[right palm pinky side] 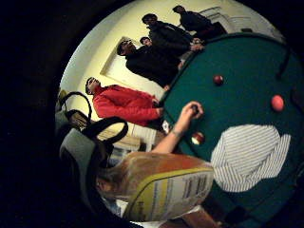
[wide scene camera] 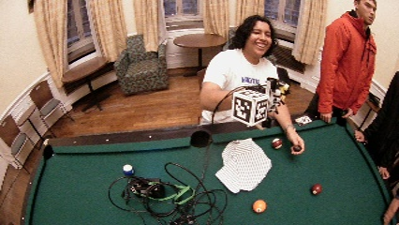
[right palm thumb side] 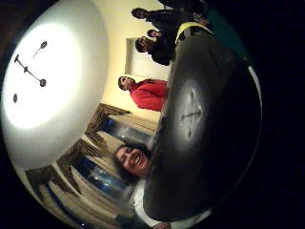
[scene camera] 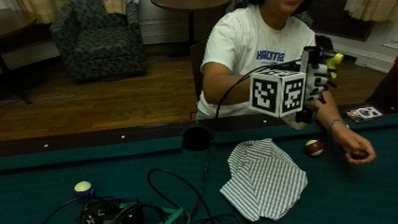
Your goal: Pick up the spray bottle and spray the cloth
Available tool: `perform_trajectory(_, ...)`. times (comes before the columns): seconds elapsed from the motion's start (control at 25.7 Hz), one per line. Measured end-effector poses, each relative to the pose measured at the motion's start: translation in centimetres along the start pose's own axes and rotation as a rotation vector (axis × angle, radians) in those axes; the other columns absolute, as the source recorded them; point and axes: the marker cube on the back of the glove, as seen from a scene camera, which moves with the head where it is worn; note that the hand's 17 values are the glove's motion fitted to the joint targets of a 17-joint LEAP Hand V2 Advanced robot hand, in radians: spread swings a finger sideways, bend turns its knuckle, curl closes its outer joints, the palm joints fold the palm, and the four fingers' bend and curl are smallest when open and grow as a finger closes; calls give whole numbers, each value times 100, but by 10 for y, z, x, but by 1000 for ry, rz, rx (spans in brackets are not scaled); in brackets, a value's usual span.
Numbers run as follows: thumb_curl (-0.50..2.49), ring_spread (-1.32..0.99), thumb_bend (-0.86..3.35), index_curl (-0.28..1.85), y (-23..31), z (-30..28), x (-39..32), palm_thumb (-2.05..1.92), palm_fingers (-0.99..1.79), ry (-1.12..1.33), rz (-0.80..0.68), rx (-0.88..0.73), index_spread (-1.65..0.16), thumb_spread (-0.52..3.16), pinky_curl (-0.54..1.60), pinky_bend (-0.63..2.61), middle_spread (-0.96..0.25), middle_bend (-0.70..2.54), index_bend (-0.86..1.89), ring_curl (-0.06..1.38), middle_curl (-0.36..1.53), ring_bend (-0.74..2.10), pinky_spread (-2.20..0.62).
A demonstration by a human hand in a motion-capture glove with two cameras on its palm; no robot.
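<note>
The cloth [scene camera: 264, 179] is white with fine dark stripes on the green pool table [scene camera: 74, 163]. My spray bottle [right palm pinky side: 161, 183] shows amber with a yellow-edged white label. My right hand [scene camera: 317, 79] wears black.

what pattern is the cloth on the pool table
The cloth is white with thin dark stripes, clearest in the outside view.

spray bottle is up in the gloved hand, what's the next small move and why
Probably lower the spray bottle and turn its nozzle toward the striped cloth. The gloved right hand holds it raised at chest height, while the cloth lies flat on the green table, below and in front of it.
</note>
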Motion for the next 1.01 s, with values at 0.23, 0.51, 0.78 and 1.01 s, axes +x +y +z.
perform_trajectory(0.23, 84, -20, -2, 62, -13, 48, 67, 94, 139, -79, -47, 38, -23, 57, 46, 59, -19, 73, 38, 50, 59, 85, -29)
perform_trajectory(0.51, 85, -21, -2, 63, -37, 114, 144, 94, 139, 10, -30, 64, -23, 56, 46, 59, -19, 73, 38, 50, 59, 85, -29)
perform_trajectory(0.78, 85, -20, -3, 63, -53, 171, 209, 93, 139, 8, -6, 31, -23, 56, 46, 59, -18, 73, 38, 50, 59, 85, -29)
perform_trajectory(1.01, 86, -20, -3, 63, -65, 190, 221, 93, 139, 9, -29, 16, -23, 56, 46, 58, -18, 72, 38, 50, 59, 85, -29)
